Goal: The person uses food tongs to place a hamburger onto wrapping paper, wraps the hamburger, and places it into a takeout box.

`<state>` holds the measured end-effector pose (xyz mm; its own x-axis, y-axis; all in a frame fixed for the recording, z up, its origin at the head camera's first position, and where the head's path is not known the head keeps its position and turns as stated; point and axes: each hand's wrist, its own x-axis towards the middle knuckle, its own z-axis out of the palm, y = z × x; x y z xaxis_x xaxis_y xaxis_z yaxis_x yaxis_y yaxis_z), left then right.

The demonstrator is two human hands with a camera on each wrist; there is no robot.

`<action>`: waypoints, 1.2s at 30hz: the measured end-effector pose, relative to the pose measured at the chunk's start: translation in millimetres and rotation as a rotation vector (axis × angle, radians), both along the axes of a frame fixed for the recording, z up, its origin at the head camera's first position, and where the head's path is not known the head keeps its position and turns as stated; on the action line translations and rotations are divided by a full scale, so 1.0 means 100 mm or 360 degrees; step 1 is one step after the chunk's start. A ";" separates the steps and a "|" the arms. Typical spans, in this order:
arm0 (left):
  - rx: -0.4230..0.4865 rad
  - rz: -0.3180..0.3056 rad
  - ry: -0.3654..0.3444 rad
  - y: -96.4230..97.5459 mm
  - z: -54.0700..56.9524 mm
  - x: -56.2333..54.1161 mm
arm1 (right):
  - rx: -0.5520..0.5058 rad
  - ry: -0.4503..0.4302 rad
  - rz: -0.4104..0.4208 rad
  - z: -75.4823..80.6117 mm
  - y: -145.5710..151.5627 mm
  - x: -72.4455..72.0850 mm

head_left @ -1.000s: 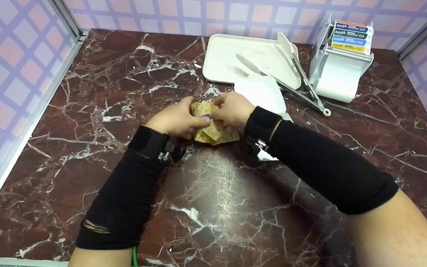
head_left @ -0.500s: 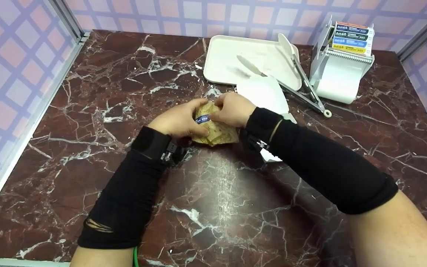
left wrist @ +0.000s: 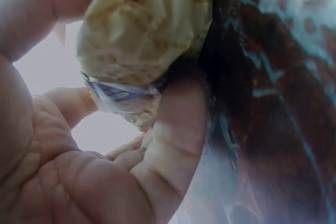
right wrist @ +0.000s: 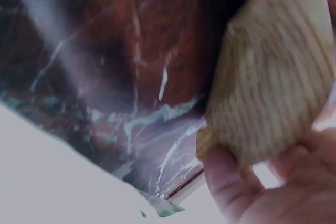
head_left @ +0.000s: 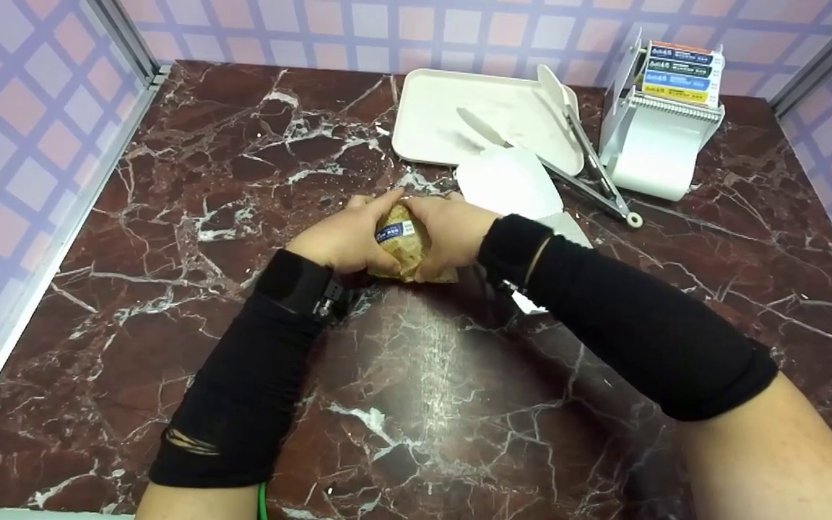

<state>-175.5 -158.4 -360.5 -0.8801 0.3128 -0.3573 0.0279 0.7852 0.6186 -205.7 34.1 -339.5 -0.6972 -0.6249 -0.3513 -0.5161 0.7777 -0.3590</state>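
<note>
A crumpled, patterned yellow-brown paper-wrapped bundle (head_left: 416, 245) stands low over the marble counter, with a blue and white label (head_left: 391, 232) on its near side. My left hand (head_left: 347, 235) grips its left side, thumb in front and fingers behind. From the right, my right hand (head_left: 452, 227) holds the opposite side with its thumb at the lower front. In the left wrist view the bundle (left wrist: 142, 35) sits within the curve of thumb and fingers. Striped paper of the bundle (right wrist: 273, 72) shows above the fingers in the right wrist view. Its contents are hidden.
An open white box (head_left: 510, 184) lies behind and partly under my right forearm. Beyond it are a cream tray (head_left: 427, 108) and spread metal tongs (head_left: 593, 155) with broad flat tips, lying across the tray's edge. A label dispenser (head_left: 665, 144) with small coloured boxes (head_left: 678, 74) stands back right.
My right hand has shifted from pinching near the label to holding the bundle's right side. More of the label is now visible, and the left hand stays around the left side.
</note>
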 end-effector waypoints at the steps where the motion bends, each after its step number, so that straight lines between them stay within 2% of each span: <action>1: -0.0008 -0.0008 0.0013 -0.01 0.00 0.00 | 0.0025 0.0040 0.0009 -0.02 -0.02 0.00; 7: -0.0020 -0.0058 0.0066 -0.04 0.00 0.00 | 0.0162 0.0230 0.0061 -0.07 -0.09 0.04; 9: 0.0013 -0.0053 0.0063 -0.07 0.03 0.00 | 0.0123 0.0229 0.0037 -0.06 -0.08 0.06; 12: 0.0117 -0.0025 0.0079 -0.13 0.09 0.01 | -0.0068 0.0120 -0.0068 0.00 -0.04 0.06; 16: 0.0358 0.0076 0.0162 -0.22 0.20 0.02 | -0.0401 -0.0086 -0.0211 0.15 0.07 0.02; 20: 0.0739 0.0263 0.0207 -0.23 0.27 0.02 | -0.0584 -0.0150 -0.0258 0.31 0.23 -0.01; 22: 0.0875 0.0354 0.0220 -0.19 0.27 0.03 | -0.0636 -0.0152 -0.0264 0.37 0.33 -0.02; 24: 0.0924 0.0418 0.0224 -0.12 0.27 0.04 | -0.0694 -0.0153 -0.0278 0.42 0.46 -0.03; 25: 0.0872 0.0422 0.0241 -0.08 0.26 0.05 | -0.0714 -0.0155 -0.0290 0.44 0.53 -0.03; 27: 0.0706 0.0367 0.0289 0.02 0.25 0.08 | -0.0749 -0.0152 -0.0320 0.49 0.67 -0.04; 29: 0.0524 0.0250 0.0329 0.14 0.25 0.13 | -0.0785 -0.0148 -0.0365 0.52 0.83 -0.04; 32: 0.0344 0.0013 0.0350 0.37 0.23 0.24 | -0.0852 -0.0172 -0.0438 0.56 1.05 -0.03; 36: 0.0131 -0.0309 0.0374 0.74 0.21 0.41 | -0.0927 -0.0175 -0.0458 0.53 1.32 0.00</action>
<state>-134.2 -84.3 -339.4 -0.8565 0.5024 -0.1179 0.3220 0.6989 0.6387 -205.7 166.0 -286.7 -0.8440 -0.5286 -0.0909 -0.2529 0.5416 -0.8017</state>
